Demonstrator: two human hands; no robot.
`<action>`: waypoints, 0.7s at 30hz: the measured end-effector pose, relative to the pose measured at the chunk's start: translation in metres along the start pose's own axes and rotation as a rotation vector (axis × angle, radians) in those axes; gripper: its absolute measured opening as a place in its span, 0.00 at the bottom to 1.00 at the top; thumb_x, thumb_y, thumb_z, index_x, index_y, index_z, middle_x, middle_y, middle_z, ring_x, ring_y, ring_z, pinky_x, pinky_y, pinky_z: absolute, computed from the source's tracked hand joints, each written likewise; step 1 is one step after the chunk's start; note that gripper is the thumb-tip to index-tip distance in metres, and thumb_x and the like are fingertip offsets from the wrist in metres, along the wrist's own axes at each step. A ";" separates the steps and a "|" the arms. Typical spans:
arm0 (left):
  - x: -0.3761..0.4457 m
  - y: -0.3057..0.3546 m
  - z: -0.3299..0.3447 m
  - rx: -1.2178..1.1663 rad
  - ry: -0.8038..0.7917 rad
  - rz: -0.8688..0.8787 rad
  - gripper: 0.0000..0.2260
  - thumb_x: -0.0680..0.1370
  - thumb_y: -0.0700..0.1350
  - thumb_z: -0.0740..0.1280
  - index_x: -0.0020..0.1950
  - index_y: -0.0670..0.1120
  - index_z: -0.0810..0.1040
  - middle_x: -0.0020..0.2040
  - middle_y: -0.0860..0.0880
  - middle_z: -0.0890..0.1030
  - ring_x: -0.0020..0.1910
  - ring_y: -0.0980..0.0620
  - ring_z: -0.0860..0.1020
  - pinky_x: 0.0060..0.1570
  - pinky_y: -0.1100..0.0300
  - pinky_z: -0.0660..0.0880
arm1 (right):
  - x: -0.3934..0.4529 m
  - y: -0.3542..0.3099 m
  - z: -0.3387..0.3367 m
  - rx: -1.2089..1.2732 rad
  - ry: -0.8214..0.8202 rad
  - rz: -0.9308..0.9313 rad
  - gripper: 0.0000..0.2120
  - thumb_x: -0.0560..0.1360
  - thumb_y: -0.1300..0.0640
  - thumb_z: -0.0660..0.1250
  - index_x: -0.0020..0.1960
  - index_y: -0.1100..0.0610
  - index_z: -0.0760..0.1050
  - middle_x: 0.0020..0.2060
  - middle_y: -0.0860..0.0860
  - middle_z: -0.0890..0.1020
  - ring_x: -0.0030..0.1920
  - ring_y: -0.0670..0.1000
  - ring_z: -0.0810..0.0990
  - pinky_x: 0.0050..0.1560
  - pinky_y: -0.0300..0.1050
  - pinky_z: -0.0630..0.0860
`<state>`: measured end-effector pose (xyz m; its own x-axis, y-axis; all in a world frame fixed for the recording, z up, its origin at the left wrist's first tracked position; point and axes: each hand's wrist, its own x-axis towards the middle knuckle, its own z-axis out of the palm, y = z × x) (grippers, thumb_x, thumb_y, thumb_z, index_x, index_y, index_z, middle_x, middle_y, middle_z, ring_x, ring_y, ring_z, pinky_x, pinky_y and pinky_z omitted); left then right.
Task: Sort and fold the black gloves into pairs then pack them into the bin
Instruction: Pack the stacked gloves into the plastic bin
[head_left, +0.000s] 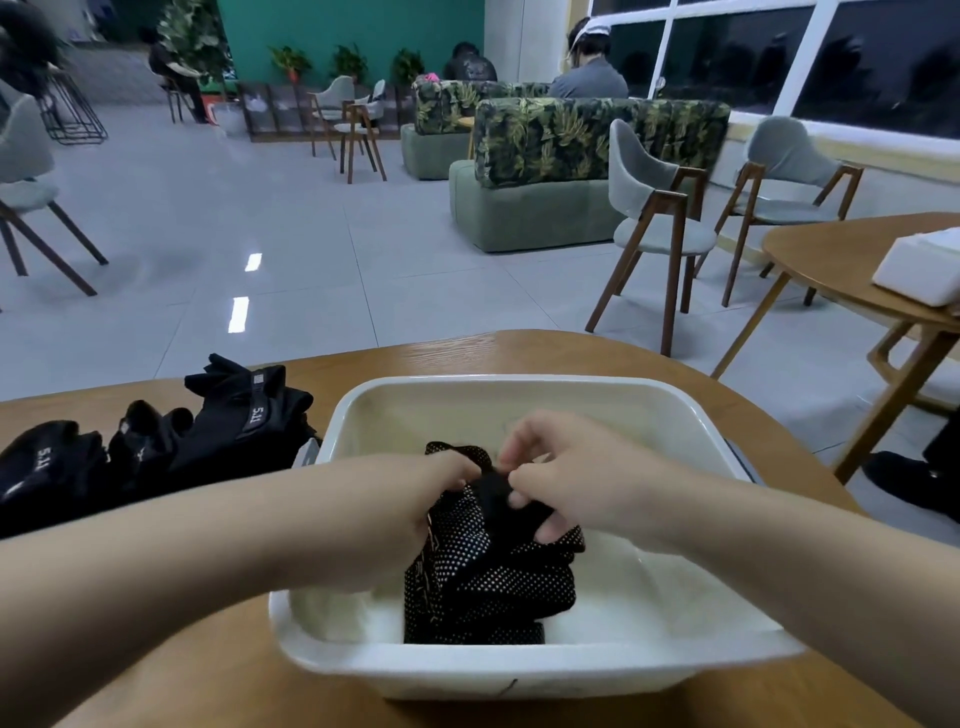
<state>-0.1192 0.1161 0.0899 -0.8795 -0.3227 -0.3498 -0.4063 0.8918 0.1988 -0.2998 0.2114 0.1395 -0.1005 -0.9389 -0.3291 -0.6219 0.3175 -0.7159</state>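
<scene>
A white plastic bin (519, 395) stands on the wooden table (415, 358) straight in front of me. Inside it lies a bundle of black gloves with white grip dots (493, 587). Both hands reach into the bin. My left hand (410, 504) grips the left side of the bundle's top. My right hand (561, 467) pinches a plain black part of the bundle at its top. Left of the bin, a pile of black gloves with "5.11" straps (171, 441) lies on the table.
A second wooden table (841, 260) with a white box (924, 270) stands at the right. Grey chairs (660, 208) and leaf-print sofas stand beyond my table on a tiled floor. People sit in the background. A dark shoe (909, 483) shows at the right edge.
</scene>
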 end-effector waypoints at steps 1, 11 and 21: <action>-0.001 0.006 -0.005 0.010 0.036 -0.029 0.17 0.80 0.40 0.57 0.60 0.60 0.71 0.58 0.60 0.73 0.57 0.54 0.73 0.57 0.59 0.70 | 0.000 0.006 -0.002 0.006 0.080 0.029 0.05 0.76 0.60 0.64 0.48 0.51 0.72 0.44 0.48 0.78 0.38 0.44 0.77 0.42 0.41 0.77; -0.037 0.009 -0.032 0.158 0.355 -0.010 0.15 0.70 0.52 0.57 0.50 0.62 0.79 0.47 0.67 0.80 0.54 0.59 0.80 0.59 0.39 0.71 | 0.012 0.020 0.019 -0.117 -0.029 0.223 0.36 0.76 0.43 0.63 0.77 0.41 0.46 0.62 0.52 0.71 0.43 0.50 0.77 0.41 0.47 0.80; -0.038 -0.003 -0.017 -0.294 0.523 -0.075 0.25 0.66 0.59 0.44 0.54 0.69 0.74 0.57 0.70 0.73 0.67 0.72 0.56 0.74 0.48 0.50 | 0.022 0.029 0.032 0.084 -0.104 0.245 0.42 0.73 0.41 0.67 0.75 0.35 0.41 0.72 0.47 0.65 0.67 0.50 0.70 0.62 0.42 0.71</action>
<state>-0.0885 0.1202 0.1184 -0.8207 -0.5608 0.1092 -0.4577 0.7597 0.4619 -0.2949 0.2045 0.0914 -0.1567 -0.8157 -0.5569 -0.5220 0.5471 -0.6544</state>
